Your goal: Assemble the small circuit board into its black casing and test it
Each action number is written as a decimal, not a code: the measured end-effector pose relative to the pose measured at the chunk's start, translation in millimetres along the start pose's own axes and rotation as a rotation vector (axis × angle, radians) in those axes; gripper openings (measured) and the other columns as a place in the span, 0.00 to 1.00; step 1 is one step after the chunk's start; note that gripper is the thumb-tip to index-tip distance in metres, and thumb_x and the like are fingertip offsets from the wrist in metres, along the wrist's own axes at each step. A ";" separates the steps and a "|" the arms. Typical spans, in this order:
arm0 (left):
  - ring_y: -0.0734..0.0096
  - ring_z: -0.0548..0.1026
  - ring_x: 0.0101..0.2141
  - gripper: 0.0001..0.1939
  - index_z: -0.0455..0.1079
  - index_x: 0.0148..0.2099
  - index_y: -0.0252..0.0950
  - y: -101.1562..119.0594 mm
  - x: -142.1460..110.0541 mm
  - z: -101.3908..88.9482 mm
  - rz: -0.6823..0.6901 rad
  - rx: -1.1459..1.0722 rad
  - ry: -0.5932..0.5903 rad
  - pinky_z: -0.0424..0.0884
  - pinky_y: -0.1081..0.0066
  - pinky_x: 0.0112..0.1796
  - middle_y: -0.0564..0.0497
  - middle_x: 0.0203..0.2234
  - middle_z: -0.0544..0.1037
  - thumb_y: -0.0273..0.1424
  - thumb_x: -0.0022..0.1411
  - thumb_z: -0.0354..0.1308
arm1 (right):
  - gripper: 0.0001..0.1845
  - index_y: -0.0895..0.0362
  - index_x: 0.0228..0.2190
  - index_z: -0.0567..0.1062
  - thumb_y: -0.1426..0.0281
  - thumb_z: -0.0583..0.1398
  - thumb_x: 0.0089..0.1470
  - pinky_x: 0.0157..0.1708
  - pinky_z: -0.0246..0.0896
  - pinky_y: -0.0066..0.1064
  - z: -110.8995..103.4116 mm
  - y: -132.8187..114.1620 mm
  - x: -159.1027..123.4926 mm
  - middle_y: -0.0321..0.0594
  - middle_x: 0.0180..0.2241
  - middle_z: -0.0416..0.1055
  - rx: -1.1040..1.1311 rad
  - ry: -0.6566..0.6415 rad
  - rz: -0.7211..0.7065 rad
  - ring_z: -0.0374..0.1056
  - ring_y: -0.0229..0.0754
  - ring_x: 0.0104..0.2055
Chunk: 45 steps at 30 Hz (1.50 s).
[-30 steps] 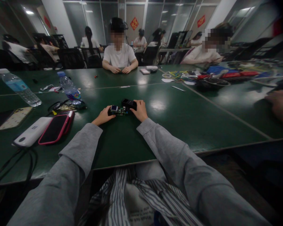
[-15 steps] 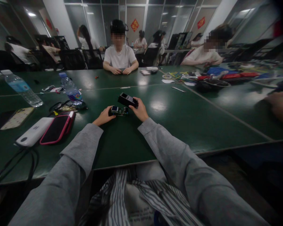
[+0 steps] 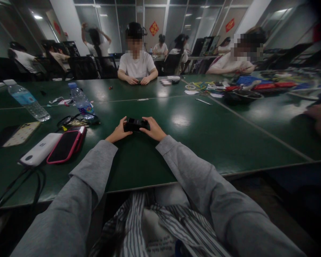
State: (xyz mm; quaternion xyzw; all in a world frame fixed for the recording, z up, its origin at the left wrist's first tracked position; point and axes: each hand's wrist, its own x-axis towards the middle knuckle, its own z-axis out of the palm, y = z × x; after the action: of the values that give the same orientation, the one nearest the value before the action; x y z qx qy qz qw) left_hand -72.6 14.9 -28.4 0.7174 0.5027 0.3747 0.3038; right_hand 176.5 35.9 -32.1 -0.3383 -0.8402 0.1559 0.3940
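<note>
Black oblong device (image 3: 136, 125), squarish panel (image 3: 131, 121) near one end; left grip (image 3: 118, 132), right grip (image 3: 154, 130) holding opposite ends.

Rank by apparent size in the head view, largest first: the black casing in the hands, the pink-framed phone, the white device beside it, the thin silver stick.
1. Pink-framed phone and white device: too alike to rank.
2. Black casing, partly covered by the left hand and right hand.
3. Thin silver stick.

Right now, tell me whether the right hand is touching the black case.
Touching. The head view shows it: the right hand has its thumb and fingers on the right end of the black case, with no gap visible.
</note>
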 end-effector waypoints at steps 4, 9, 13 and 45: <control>0.42 0.66 0.61 0.56 0.45 0.71 0.38 1.3 -1.5 -0.4 -0.008 -0.001 -0.012 0.56 0.41 0.61 0.35 0.60 0.67 0.33 0.46 0.72 | 0.32 0.56 0.58 0.66 0.47 0.53 0.63 0.57 0.63 0.51 3.3 3.2 -1.4 0.52 0.50 0.67 -0.022 0.024 0.068 0.66 0.53 0.54; 0.43 0.65 0.62 0.53 0.51 0.70 0.37 1.0 -1.3 -0.4 0.003 0.062 -0.015 0.56 0.43 0.62 0.36 0.59 0.68 0.33 0.45 0.72 | 0.32 0.56 0.57 0.67 0.46 0.49 0.64 0.57 0.62 0.49 8.8 6.1 -3.8 0.52 0.51 0.67 -0.010 -0.001 0.107 0.66 0.51 0.55; 0.43 0.63 0.63 0.49 0.54 0.68 0.37 -4.1 0.6 0.6 0.001 0.119 -0.007 0.57 0.43 0.61 0.37 0.60 0.67 0.33 0.46 0.70 | 0.33 0.56 0.58 0.65 0.48 0.55 0.61 0.58 0.61 0.51 11.7 6.3 -5.0 0.53 0.53 0.67 -0.022 -0.021 0.059 0.65 0.53 0.56; 0.44 0.68 0.58 0.42 0.60 0.63 0.36 -13.9 3.9 3.0 -0.009 0.225 0.031 0.61 0.43 0.58 0.37 0.56 0.71 0.35 0.47 0.69 | 0.38 0.52 0.61 0.61 0.62 0.67 0.53 0.59 0.59 0.56 10.2 -3.8 -0.4 0.50 0.54 0.63 -0.076 -0.038 0.017 0.62 0.56 0.58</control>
State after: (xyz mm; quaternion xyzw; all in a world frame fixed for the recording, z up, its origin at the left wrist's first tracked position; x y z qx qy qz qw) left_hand -76.2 22.8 -40.4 0.7387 0.5496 0.3256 0.2150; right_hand 167.1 33.0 -36.8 -0.3570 -0.8500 0.1338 0.3634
